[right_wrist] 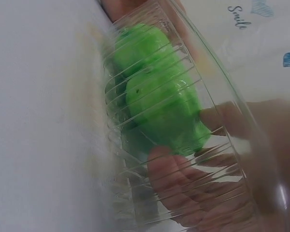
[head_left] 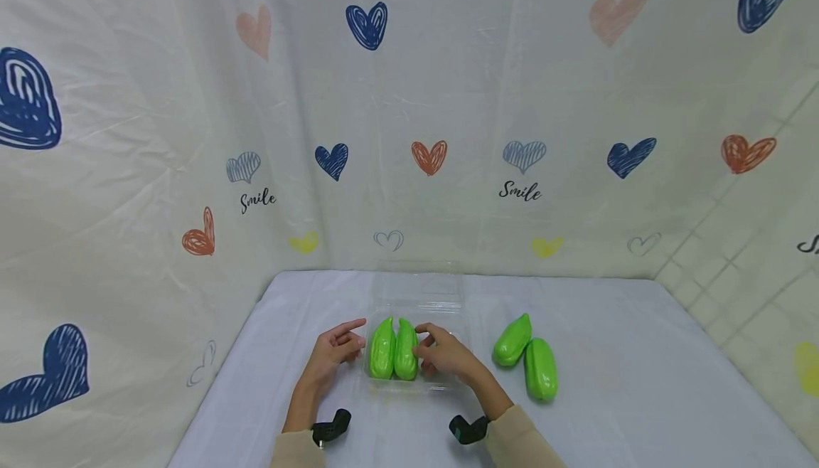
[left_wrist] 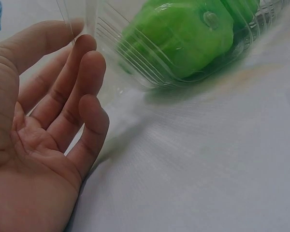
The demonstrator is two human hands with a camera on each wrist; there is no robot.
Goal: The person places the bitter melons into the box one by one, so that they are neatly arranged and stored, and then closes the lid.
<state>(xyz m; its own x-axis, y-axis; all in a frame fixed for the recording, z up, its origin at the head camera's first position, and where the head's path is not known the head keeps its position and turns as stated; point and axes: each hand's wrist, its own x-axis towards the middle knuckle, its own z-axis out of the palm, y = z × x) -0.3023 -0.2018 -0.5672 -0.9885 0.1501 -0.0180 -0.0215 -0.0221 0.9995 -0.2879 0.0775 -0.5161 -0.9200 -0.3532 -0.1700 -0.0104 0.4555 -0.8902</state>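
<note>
Two glossy green vegetables, ridged and pointed at one end, lie side by side in a clear plastic box: a left one (head_left: 382,349) and a right one (head_left: 406,349). The box (head_left: 416,385) has its clear lid (head_left: 419,286) raised at the back. My right hand (head_left: 448,351) reaches inside, fingertips against the right vegetable's outer side; the right wrist view shows these fingers (right_wrist: 176,179) through the wall. Beside the box's left wall is my left hand (head_left: 334,348), fingers loosely bent and fingertips right at the rim in the left wrist view, holding nothing.
Two more green vegetables lie on the white cloth right of the box, one behind (head_left: 512,341) and one in front (head_left: 541,370). A white curtain (head_left: 473,98) with printed hearts hangs behind the table (head_left: 640,397). Black wrist cameras are strapped to both wrists.
</note>
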